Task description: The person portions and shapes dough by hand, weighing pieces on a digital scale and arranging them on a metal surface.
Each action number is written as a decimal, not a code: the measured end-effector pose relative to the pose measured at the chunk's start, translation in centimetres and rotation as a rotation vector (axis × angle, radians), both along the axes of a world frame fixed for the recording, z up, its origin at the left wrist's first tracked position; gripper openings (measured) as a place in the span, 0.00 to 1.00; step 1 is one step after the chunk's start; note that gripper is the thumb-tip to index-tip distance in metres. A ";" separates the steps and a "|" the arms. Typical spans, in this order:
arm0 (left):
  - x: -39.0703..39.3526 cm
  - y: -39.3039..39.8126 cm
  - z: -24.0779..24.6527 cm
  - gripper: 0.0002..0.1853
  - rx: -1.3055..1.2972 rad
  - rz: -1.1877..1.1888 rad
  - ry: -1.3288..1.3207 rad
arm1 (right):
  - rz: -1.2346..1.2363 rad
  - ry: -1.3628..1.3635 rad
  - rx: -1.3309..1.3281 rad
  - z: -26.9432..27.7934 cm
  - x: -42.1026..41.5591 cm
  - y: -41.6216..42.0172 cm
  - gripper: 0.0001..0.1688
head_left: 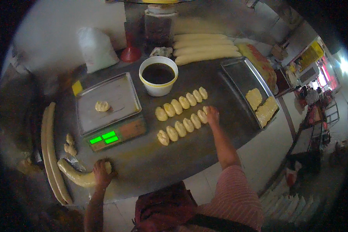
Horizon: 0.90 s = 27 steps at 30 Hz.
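My left hand (pixel 103 172) grips a thick, curved dough log (pixel 78 177) near its right end, and the cut-looking tip shows past my fingers. My right hand (pixel 213 116) is at the far right end of the nearer row of dough pieces (pixel 180 128), its fingers on the last dough piece (pixel 205 109). A second row of dough pieces (pixel 177 106) lies behind it, roughly parallel. One dough lump (pixel 102 106) rests on the metal tray (pixel 87 119) of a digital scale (pixel 130 129) with green-lit displays. Small dough scraps (pixel 70 148) lie left of the scale.
Two long dough strips (pixel 50 150) run along the table's left edge. Behind stand a white tub (pixel 159 90) of dark liquid, a red funnel (pixel 131 54), a white sack (pixel 97 52) and stacked dough rolls (pixel 207 49). A baking tray (pixel 235 76) holding flattened dough is at right.
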<state>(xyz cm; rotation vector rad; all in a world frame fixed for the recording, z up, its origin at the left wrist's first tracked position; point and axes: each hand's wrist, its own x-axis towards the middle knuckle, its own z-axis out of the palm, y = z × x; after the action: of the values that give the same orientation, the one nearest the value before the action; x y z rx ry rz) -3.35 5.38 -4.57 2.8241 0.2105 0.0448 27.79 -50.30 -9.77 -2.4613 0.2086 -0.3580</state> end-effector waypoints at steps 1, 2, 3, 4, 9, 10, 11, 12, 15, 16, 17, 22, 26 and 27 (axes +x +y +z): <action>-0.2 0.4 -0.1 0.44 -0.004 -0.023 -0.013 | 0.001 -0.038 -0.068 -1.2 0.5 0.1 0.19; 0.0 0.2 0.6 0.43 0.018 -0.033 0.026 | -0.008 -0.083 -0.148 -1.9 0.8 -0.7 0.18; 0.8 -0.7 2.1 0.42 0.041 -0.048 0.074 | -0.019 -0.120 -0.227 -2.4 0.7 -1.9 0.17; 1.1 -1.0 3.6 0.41 0.077 -0.037 0.129 | -0.064 0.056 -0.500 -1.7 0.7 -2.1 0.17; -1.5 2.5 1.3 0.36 0.082 -0.091 0.083 | 0.186 -0.163 -0.006 5.7 -6.7 18.8 0.17; -1.5 2.8 1.2 0.35 0.068 -0.134 0.114 | 0.301 -0.117 0.318 2.9 -7.5 21.5 0.17; -1.6 3.0 0.7 0.35 0.053 -0.138 0.078 | 0.595 -0.122 0.399 0.9 -9.3 26.6 0.17; -1.7 3.0 0.4 0.35 0.040 -0.137 0.034 | 0.862 0.223 0.802 -0.8 -11.6 31.5 0.17; -3.1 3.4 -0.2 0.33 -0.036 -0.057 -0.051 | 0.639 1.047 0.865 6.3 -22.4 44.0 0.17; -2.7 3.1 0.0 0.32 -0.073 -0.060 -0.087 | 0.589 1.082 0.963 3.7 -24.0 45.7 0.18; -2.8 3.9 -0.1 0.30 -0.091 -0.073 -0.094 | 0.522 1.098 1.060 0.4 -25.5 47.7 0.20; -1.6 3.4 -1.3 0.23 -0.152 0.110 0.177 | 0.423 0.796 0.901 0.6 -25.7 49.9 0.19; 1.2 1.5 -1.6 0.19 0.027 0.138 0.278 | 0.336 0.699 0.812 1.9 -24.7 49.4 0.21; 1.7 1.0 -1.5 0.19 0.022 0.164 0.311 | 0.368 0.753 0.813 2.0 -24.1 49.1 0.23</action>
<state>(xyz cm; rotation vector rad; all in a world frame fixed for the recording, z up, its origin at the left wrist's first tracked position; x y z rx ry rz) -1.69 6.41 -6.03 2.8159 0.5128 -0.3591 3.72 -1.19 -7.79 -1.6576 0.1578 0.7002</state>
